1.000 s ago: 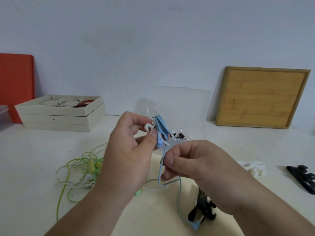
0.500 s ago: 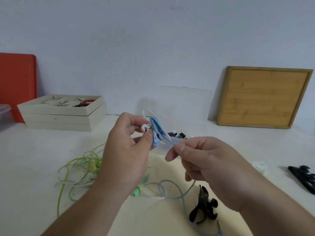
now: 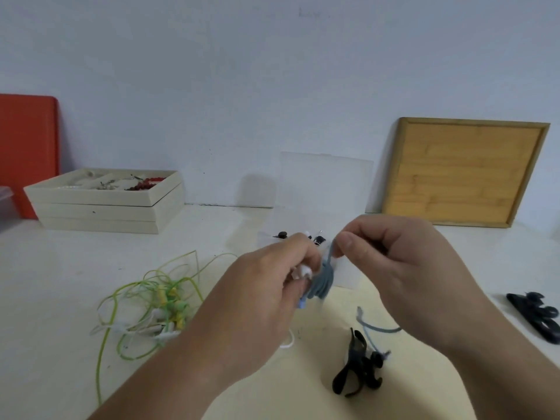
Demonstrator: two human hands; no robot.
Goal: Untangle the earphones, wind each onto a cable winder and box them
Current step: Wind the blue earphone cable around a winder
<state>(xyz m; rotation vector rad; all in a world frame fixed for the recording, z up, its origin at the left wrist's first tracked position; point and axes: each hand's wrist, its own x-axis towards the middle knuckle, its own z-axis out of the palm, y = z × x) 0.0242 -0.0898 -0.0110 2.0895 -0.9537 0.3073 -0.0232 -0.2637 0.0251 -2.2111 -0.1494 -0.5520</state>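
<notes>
Blue cable (image 3: 321, 283) (part-wound) in fingers (image 3: 348, 244)

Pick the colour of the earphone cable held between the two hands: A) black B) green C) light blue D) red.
C: the left hand grips a wound bundle of light blue cable, and the right hand pinches its free strand.

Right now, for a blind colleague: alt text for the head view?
The left hand holds a white winder wrapped in blue earphone cable; the right hand pinches the cable. Tangled green earphones lie on the table.
</notes>
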